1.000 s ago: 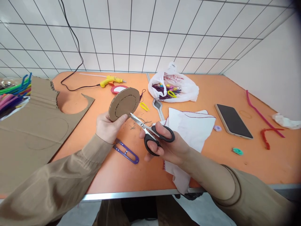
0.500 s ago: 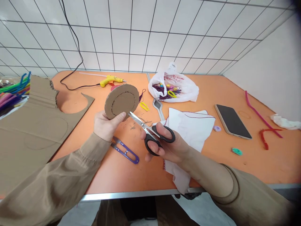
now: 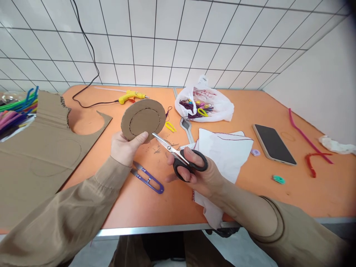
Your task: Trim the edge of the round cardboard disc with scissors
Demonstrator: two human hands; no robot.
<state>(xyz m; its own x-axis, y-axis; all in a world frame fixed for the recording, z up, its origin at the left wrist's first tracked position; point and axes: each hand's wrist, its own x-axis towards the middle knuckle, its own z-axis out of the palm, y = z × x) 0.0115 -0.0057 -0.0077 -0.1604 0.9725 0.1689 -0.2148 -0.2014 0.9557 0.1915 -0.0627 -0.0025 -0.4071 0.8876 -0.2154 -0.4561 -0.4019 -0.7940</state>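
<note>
My left hand grips a round cardboard disc by its lower edge, thumb on the face turned towards me. A smaller circle is marked or scored on that face. In my right hand are black-handled scissors, fingers through the loops. Their blades are nearly closed, and the tips touch or lie very near the disc's lower right, beside my left thumb. Purple thread snips rest on the table below the disc. Small dark scraps are scattered under the blades.
Cut cardboard covers the left side, with pipe cleaners on it. Behind stand a yellow glue gun and a plastic bag of threads. White cloth, a phone and a red pipe cleaner lie rightward.
The scissor handles have come together, so the blades are closer to shut. The disc has tilted and shifted slightly left in my left hand.
</note>
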